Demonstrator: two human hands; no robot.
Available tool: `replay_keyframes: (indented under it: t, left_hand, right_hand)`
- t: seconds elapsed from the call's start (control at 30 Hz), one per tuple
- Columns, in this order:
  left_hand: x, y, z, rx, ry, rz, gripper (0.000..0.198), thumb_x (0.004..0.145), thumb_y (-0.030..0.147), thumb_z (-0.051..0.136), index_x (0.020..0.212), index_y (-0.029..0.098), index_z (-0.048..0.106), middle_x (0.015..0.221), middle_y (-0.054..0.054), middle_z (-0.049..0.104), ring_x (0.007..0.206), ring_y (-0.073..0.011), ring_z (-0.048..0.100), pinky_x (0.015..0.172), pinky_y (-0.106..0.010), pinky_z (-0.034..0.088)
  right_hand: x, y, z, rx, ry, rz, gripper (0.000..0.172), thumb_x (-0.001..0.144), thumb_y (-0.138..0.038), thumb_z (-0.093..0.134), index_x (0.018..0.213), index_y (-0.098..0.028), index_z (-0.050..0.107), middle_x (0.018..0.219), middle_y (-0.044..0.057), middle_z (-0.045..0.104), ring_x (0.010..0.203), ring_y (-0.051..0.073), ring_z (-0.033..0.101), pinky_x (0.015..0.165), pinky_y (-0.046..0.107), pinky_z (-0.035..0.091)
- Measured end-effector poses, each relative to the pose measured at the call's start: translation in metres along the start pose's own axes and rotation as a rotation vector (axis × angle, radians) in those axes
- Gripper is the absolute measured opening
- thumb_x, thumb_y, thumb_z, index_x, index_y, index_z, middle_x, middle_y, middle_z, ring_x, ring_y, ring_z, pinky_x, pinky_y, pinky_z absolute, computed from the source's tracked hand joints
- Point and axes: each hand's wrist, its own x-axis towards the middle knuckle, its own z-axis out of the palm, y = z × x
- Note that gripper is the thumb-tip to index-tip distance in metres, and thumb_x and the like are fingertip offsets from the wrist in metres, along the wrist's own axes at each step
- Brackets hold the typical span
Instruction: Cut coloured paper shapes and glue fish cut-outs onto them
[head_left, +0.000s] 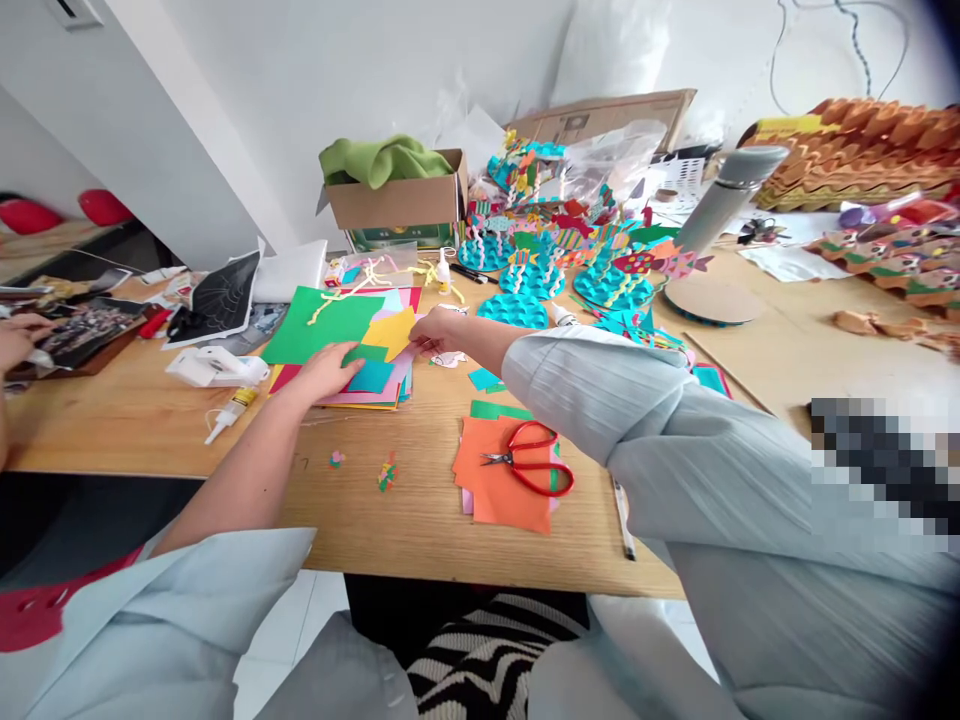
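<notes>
My left hand [330, 370] lies on the stack of coloured paper, its fingers stretched out over a small green piece and a teal piece [373, 376]. Beside it, my right hand [441, 332] pinches the right edge of a yellow piece of paper [390, 332]. Beneath both hands spreads a large green sheet [300, 325], with pink, red and other sheets showing below it. Nearer to me, red-handled scissors [531, 458] rest on cut orange paper [510, 505]. Tiny paper scraps [387, 473] lie to their left.
Blue round bases with paper fish [517, 262] crowd the back, near a cardboard box [397, 205] and a grey bottle [720, 200]. A white glue gun [217, 367] and a glue bottle [234, 412] sit left. Another person's hand [19, 338] is at far left. A pen [624, 520] lies right.
</notes>
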Motion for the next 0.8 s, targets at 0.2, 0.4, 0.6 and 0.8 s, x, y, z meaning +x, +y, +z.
replay_keyframes:
  t: [0.2,0.4,0.6,0.8]
  left_hand:
    - [0.003,-0.008,-0.004,-0.041,-0.006,-0.049,0.057,0.089,0.042,0.04,0.137,0.012,0.046,0.141,-0.013,0.051,0.126,-0.0266,0.05,0.105,-0.036,0.038]
    - [0.007,-0.016,-0.004,-0.082,0.01,-0.051,0.057,0.082,0.027,0.039,0.135,0.01,0.049,0.14,-0.013,0.053,0.126,-0.0241,0.051,0.106,-0.034,0.038]
    - [0.011,-0.025,-0.002,-0.11,0.007,-0.045,0.065,0.065,0.017,0.043,0.129,0.011,0.054,0.131,-0.012,0.061,0.121,-0.0237,0.056,0.105,-0.034,0.04]
    - [0.01,-0.025,-0.004,-0.129,-0.01,-0.039,0.061,0.063,0.021,0.043,0.121,0.01,0.06,0.133,-0.012,0.059,0.124,-0.0235,0.054,0.108,-0.032,0.037]
  right_hand:
    - [-0.005,0.004,0.005,0.061,-0.198,0.044,0.012,0.094,-0.014,0.049,0.091,-0.007,0.059,0.067,0.009,0.068,0.058,0.014,0.067,0.063,0.025,0.059]
    - [-0.014,0.003,0.041,0.178,-0.08,-0.021,0.03,0.096,-0.032,0.051,0.114,-0.008,0.048,0.07,0.001,0.062,0.048,0.011,0.062,0.054,0.022,0.058]
    - [-0.012,0.008,0.081,0.215,-0.039,0.023,0.029,0.092,-0.029,0.057,0.112,-0.009,0.05,0.062,-0.003,0.058,0.038,0.012,0.057,0.04,0.025,0.055]
    - [0.0,0.013,0.084,0.176,-0.065,0.04,0.025,0.093,-0.029,0.054,0.081,-0.009,0.061,0.053,0.0,0.059,0.037,0.01,0.052,0.038,0.021,0.05]
